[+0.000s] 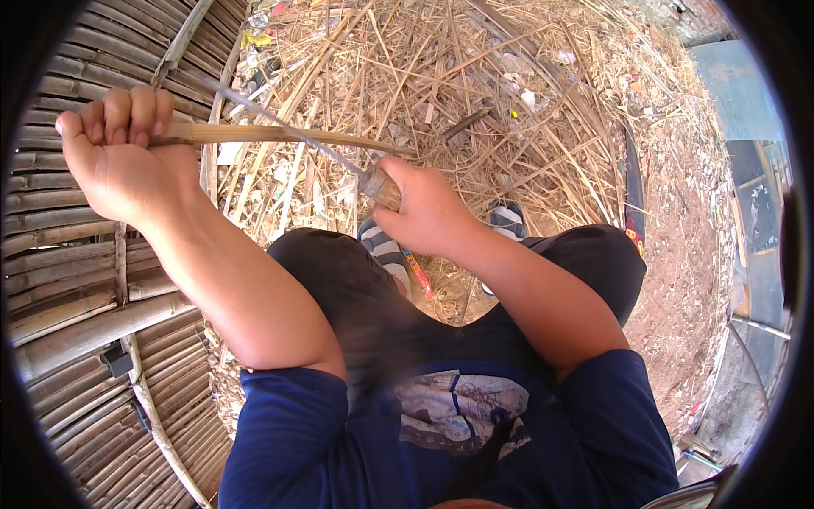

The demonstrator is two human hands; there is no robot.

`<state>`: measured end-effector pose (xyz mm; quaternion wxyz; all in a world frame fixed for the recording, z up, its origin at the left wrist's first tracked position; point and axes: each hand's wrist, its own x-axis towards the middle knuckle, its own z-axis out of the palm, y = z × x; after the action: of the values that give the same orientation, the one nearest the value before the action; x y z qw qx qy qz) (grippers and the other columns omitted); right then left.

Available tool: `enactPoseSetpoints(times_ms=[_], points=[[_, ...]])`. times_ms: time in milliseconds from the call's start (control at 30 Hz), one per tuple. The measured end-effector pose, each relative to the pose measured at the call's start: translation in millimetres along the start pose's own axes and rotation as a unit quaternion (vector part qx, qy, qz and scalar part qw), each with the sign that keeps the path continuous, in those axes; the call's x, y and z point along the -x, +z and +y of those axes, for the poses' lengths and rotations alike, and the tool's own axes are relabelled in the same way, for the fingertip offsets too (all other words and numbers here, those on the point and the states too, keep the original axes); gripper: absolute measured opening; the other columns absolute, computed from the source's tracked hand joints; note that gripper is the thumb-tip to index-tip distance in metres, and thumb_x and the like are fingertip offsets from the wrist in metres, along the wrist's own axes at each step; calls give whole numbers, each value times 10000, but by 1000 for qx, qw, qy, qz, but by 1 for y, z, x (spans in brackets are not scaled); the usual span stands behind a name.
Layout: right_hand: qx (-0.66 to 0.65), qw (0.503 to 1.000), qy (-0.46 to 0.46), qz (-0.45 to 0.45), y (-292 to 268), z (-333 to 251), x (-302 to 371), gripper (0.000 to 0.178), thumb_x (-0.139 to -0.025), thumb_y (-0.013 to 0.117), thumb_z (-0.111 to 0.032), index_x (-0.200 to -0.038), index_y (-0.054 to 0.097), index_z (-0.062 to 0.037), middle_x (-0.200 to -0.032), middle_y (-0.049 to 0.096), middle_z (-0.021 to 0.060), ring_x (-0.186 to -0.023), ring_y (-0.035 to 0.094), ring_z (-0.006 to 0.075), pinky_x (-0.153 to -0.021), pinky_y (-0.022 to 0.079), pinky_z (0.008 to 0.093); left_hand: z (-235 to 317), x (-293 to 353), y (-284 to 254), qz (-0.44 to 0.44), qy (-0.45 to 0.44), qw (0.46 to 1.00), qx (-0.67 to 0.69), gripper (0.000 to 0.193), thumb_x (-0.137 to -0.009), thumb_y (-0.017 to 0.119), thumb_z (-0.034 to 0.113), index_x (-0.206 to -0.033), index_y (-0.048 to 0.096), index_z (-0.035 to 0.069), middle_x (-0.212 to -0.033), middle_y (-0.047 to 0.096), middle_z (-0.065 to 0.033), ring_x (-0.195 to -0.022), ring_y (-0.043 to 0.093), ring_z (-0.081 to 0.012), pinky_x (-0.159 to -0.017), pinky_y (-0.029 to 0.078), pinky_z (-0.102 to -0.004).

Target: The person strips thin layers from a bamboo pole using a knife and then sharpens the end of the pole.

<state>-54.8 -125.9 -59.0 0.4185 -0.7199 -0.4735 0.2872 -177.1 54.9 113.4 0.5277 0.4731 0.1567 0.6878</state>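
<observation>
My left hand [131,153], raised at the left, is closed round one end of a split bamboo strip [246,133]. The strip runs to the right and tapers toward my right hand. In my right hand [420,204] is the wooden handle of a knife [380,187], with the fingers wrapped round it. Its thin metal blade points up and to the left and crosses the strip near the middle. Whether the blade touches the strip I cannot tell. The blade's far tip is blurred.
Bamboo slivers and straw [475,93] litter the ground ahead. A bamboo slat wall [64,182] stands close on the left. Between my feet lies a thin red-and-blue object [418,273]. On the right are bare soil [682,254] and bluish sheets [733,89].
</observation>
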Motion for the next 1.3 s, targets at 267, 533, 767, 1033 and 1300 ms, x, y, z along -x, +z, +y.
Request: enactPoseSetpoints(times_ms=[267,533,767,1033,1300], points=[[22,969,245,-30,25,119,-11,460,-790,686,-188,-1201,609,5,-917,700,256,-856,692,391,-756,537,444,-4,-2,3,50,7,998,-46,367,-1070,376,278,-741,315,128,-626,241,7,-566,223,-129,-538,246,-311],[6,998,58,16,10,42,-11,327,-843,709,-168,-1118,628,-10,-901,686,137,-839,653,274,-793,506,403,-35,-10,21,-55,13,998,30,474,-1082,442,407,-702,453,124,-562,405,26,-481,365,-82,-444,304,-281],[27,966,254,-24,26,89,-2,473,-862,717,-206,-1247,547,11,-974,654,144,-874,640,245,-768,502,389,-22,-13,3,34,85,995,27,423,-1036,495,191,-674,463,-27,-560,430,-61,-609,406,-112,-548,374,-366],[48,991,126,6,12,52,-5,297,-924,618,-165,-1184,552,-35,-805,626,52,-601,587,123,-490,445,271,-29,-17,-9,42,100,994,11,377,-997,510,156,-673,499,-36,-592,499,-211,-555,521,-336,-561,401,-451],[189,969,162,-8,43,68,5,436,-836,690,-247,-1186,600,-2,-966,678,220,-873,669,353,-816,513,439,-23,-32,-44,-51,-46,988,142,449,-1082,447,384,-699,418,152,-565,361,50,-483,323,-68,-452,281,-266]])
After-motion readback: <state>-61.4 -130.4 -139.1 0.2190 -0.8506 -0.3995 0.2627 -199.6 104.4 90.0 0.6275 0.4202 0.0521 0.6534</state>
